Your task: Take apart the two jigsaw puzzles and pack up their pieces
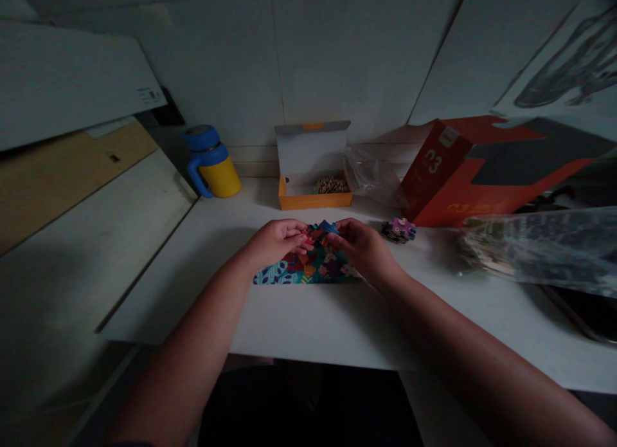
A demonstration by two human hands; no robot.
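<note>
Pinched in my left hand point(284, 239) is a red puzzle piece point(307, 238). My right hand point(362, 244) grips a blue puzzle piece point(330, 228) between thumb and fingers. The two pieces are close together, and I cannot tell whether they touch. Both hands are above a colourful picture sheet point(308, 273) with leaves and flowers; they hide its upper part and sides. Just right of my right hand sits a small stack of puzzle pieces point(399, 229), a purple one on top.
An open orange box point(315, 202) holding more pieces stands behind my hands, with a clear plastic bag point(371, 173) beside it. To the left is a blue and yellow mug point(212, 164). A red box point(463, 170) and a filled plastic bag point(535, 251) take up the right side.
</note>
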